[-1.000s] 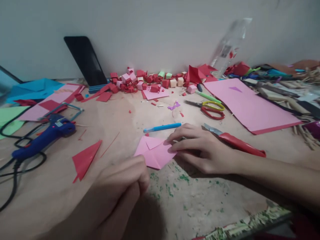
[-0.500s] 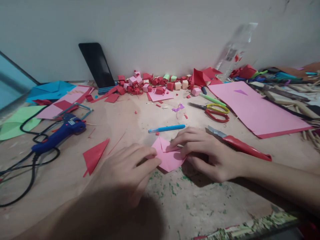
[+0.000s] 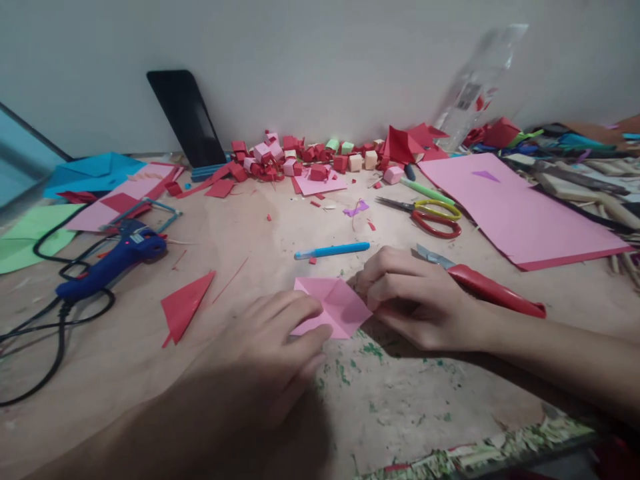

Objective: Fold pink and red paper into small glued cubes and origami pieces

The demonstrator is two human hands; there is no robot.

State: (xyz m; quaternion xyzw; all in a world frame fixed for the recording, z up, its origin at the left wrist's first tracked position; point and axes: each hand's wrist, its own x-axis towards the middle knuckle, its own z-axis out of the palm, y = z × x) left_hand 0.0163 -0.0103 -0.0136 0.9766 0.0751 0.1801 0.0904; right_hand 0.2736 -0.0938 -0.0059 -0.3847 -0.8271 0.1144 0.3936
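Note:
A small creased piece of pink paper (image 3: 340, 307) lies on the table between my hands, its folds partly opened out. My left hand (image 3: 275, 340) holds its left side, with the index finger and thumb pressed on the sheet. At the right corner, my right hand (image 3: 415, 300) is closed with its fingertips pinching the paper; part of that edge is hidden behind the fingers. Just beyond the sheet is a blue pen (image 3: 333, 251). A red folded paper triangle (image 3: 187, 303) rests left of my left hand.
Red-handled cutters (image 3: 490, 290) lie beside my right wrist, with scissors (image 3: 425, 215) farther back. A blue glue gun (image 3: 113, 260) and its cord occupy the left. Along the wall stand several paper cubes (image 3: 310, 157), a phone (image 3: 187, 120) and a plastic bottle (image 3: 470, 93). Large pink sheets (image 3: 525, 217) lie right.
The pink paper has been unfolded and turned, now showing its crossing creases. My right fingers have drawn back from its top to its right corner. The view has shifted slightly.

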